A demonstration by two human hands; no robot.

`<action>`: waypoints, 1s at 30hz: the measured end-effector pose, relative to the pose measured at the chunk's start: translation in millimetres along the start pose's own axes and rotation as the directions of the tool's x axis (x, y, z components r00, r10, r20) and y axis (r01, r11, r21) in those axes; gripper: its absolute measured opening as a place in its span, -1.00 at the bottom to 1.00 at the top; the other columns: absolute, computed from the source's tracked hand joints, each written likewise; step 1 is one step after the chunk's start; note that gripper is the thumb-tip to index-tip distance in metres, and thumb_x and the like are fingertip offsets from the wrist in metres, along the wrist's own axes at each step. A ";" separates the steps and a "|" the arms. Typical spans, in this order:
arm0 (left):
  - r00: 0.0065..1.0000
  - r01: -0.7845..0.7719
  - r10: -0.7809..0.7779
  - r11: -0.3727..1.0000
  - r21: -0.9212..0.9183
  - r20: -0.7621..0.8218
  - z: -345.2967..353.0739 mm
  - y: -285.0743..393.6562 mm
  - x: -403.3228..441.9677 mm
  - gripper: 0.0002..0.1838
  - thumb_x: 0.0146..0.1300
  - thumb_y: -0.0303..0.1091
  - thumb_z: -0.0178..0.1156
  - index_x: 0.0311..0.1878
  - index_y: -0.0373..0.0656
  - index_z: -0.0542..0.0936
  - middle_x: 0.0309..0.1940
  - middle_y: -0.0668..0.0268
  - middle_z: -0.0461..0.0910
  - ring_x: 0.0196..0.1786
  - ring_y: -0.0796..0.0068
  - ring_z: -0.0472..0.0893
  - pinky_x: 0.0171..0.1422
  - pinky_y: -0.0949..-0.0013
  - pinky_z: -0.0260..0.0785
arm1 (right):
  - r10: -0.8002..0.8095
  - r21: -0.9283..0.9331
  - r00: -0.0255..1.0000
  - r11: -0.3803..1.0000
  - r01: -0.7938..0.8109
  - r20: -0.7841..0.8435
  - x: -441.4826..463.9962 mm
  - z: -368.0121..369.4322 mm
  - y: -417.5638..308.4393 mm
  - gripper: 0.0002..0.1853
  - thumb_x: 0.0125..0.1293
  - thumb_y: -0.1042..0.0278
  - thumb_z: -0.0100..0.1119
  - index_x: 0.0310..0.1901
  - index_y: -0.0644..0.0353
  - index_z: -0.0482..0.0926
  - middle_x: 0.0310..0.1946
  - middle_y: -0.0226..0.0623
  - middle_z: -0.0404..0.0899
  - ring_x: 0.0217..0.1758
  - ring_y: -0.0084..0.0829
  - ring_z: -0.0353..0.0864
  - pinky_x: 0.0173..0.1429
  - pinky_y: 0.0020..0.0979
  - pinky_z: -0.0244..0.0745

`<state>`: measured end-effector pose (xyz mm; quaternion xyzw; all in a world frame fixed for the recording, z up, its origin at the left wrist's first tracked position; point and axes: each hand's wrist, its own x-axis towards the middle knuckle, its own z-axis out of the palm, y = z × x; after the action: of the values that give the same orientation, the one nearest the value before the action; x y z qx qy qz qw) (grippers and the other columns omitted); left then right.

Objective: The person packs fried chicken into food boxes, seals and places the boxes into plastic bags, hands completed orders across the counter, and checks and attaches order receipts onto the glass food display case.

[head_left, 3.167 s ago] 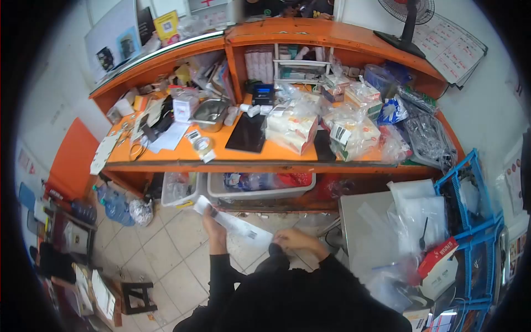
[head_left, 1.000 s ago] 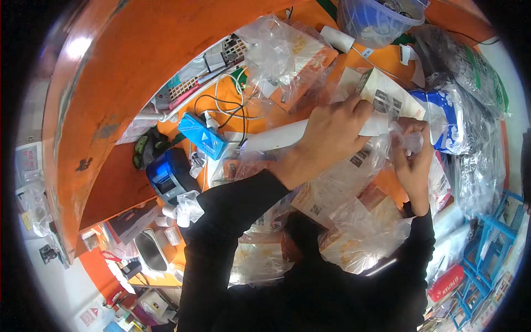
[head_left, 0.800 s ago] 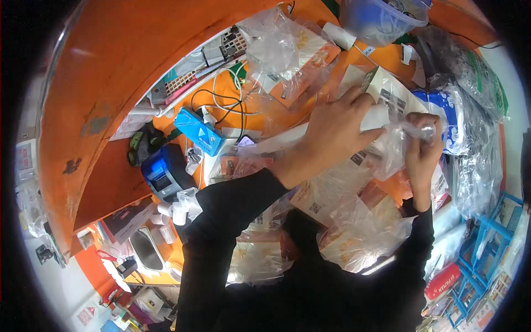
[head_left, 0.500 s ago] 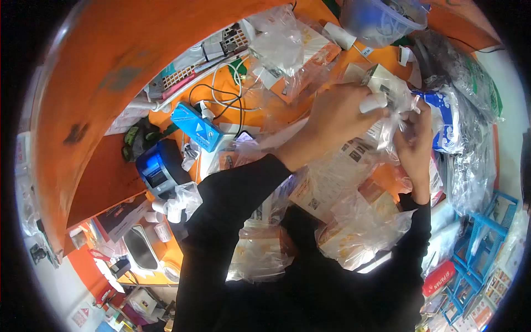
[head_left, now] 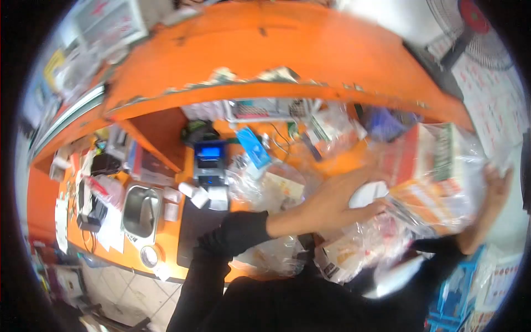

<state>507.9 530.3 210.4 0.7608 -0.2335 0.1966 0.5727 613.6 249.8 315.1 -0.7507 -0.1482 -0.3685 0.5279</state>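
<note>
A boxy package in red, white, green and orange [head_left: 423,160], wrapped in a clear plastic bag [head_left: 470,157], is raised over the right part of the desk. My left hand [head_left: 345,202] reaches to its left side, thumb and fingers curled around a white round piece [head_left: 368,193], which looks like a small roll but is smeared by motion. At the package's far right, my right hand [head_left: 496,191] has its fingers bent at the bag's edge and grips the plastic. Beneath lie more plastic-wrapped packages [head_left: 343,254].
A label printer [head_left: 210,163] stands left of a blue box [head_left: 253,146]. Farther left are a metal tray [head_left: 139,213] and a roll of tape [head_left: 149,255]. An orange shelf [head_left: 265,52] overhangs the desk. A fan [head_left: 470,33] and blue rack [head_left: 456,290] are on the right.
The view has swung up and back, showing more shelf and the fan. Both hands are farther apart, and a large bagged package now appears between them.
</note>
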 end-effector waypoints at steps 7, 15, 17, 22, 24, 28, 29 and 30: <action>0.874 -0.071 -0.400 0.456 -0.887 -0.275 -88.7 63.7 -94.7 -0.64 -0.02 -0.29 -0.07 -0.10 -0.19 0.28 -0.58 0.32 0.27 -0.61 0.56 0.27 -0.46 0.46 0.18 | -0.480 -0.107 0.760 0.811 0.575 0.438 117.4 157.3 -173.1 -0.53 -0.10 0.16 0.12 -0.11 0.15 0.35 -0.32 -0.29 0.43 -0.27 -0.53 0.38 -0.20 -0.55 0.25; 0.682 -0.329 -0.445 0.521 -0.787 -0.580 -146.1 94.8 -136.5 -0.63 -0.04 -0.38 -0.11 -0.07 -0.14 0.27 -0.50 0.36 0.28 -0.52 0.52 0.29 -0.35 0.42 0.24 | -0.469 0.196 0.866 0.878 0.436 0.176 89.4 419.6 -192.0 -0.52 -0.13 0.19 0.10 -0.09 0.01 0.30 -0.21 -0.16 0.42 -0.12 -0.18 0.38 -0.12 -0.31 0.26; 0.686 -0.338 -0.417 0.543 -0.769 -0.596 -163.8 95.5 -137.8 -0.62 -0.04 -0.39 -0.12 -0.06 -0.16 0.28 -0.47 0.34 0.34 -0.45 0.48 0.37 -0.26 0.38 0.28 | -0.319 0.014 0.888 0.943 0.334 0.331 50.7 414.8 -220.4 -0.50 -0.02 0.17 -0.01 -0.01 0.15 0.20 -0.18 0.01 0.37 -0.09 -0.19 0.37 -0.06 -0.32 0.23; 0.694 -0.313 -0.365 0.623 -0.717 -0.620 -189.6 120.2 -123.7 -0.60 0.01 -0.40 -0.15 0.00 -0.17 0.25 -0.41 0.29 0.38 -0.35 0.41 0.44 -0.10 0.25 0.33 | -0.384 -0.159 0.772 0.838 0.521 0.506 41.4 432.2 -205.8 -0.40 0.04 -0.02 -0.12 0.08 0.14 0.12 -0.27 0.06 0.40 -0.12 -0.20 0.39 -0.06 -0.38 0.23; 0.745 -0.297 -0.311 0.638 -0.711 -0.590 -187.5 134.8 -116.5 -0.58 0.01 -0.40 -0.15 0.02 -0.19 0.22 -0.39 0.28 0.36 -0.34 0.41 0.44 -0.10 0.25 0.34 | -0.488 -0.042 0.727 0.816 0.576 0.483 8.8 389.7 -215.8 -0.38 0.08 -0.08 -0.20 0.09 0.19 0.09 -0.30 0.07 0.41 -0.13 -0.22 0.39 -0.04 -0.36 0.22; 0.881 -0.226 -0.231 0.560 -0.797 -0.413 -165.6 143.2 -97.0 -0.57 0.02 -0.39 -0.15 0.03 -0.22 0.20 -0.39 0.28 0.35 -0.35 0.41 0.45 -0.15 0.26 0.37 | -0.447 0.530 0.287 0.749 -0.397 0.847 -128.2 232.0 -220.4 -0.29 0.09 -0.23 -0.35 0.14 0.16 -0.04 -0.08 -0.22 0.28 -0.07 -0.43 0.32 0.05 -0.43 0.16; 0.921 -0.198 -0.184 0.534 -0.822 -0.342 -155.6 144.0 -92.0 -0.57 0.03 -0.39 -0.15 0.03 -0.22 0.20 -0.40 0.28 0.35 -0.35 0.41 0.45 -0.15 0.26 0.37 | -0.468 0.555 0.299 0.675 -0.487 0.832 -164.2 191.2 -222.1 -0.32 0.12 -0.17 -0.35 0.14 0.18 -0.06 -0.12 -0.27 0.31 -0.09 -0.51 0.32 0.01 -0.48 0.18; 0.957 -0.160 -0.131 0.507 -0.847 -0.259 -143.1 145.1 -86.9 -0.58 0.03 -0.38 -0.16 0.03 -0.21 0.20 -0.40 0.29 0.36 -0.35 0.41 0.46 -0.15 0.27 0.37 | -0.285 0.388 0.337 0.873 -0.294 0.897 -190.2 144.0 -230.8 -0.42 0.15 0.00 -0.21 0.09 0.24 0.04 -0.17 -0.29 0.33 -0.17 -0.57 0.33 -0.09 -0.56 0.22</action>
<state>348.4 645.3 312.5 0.3360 -0.2200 0.1686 0.9002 399.3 503.4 313.3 -0.6637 -0.5097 0.1842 0.5154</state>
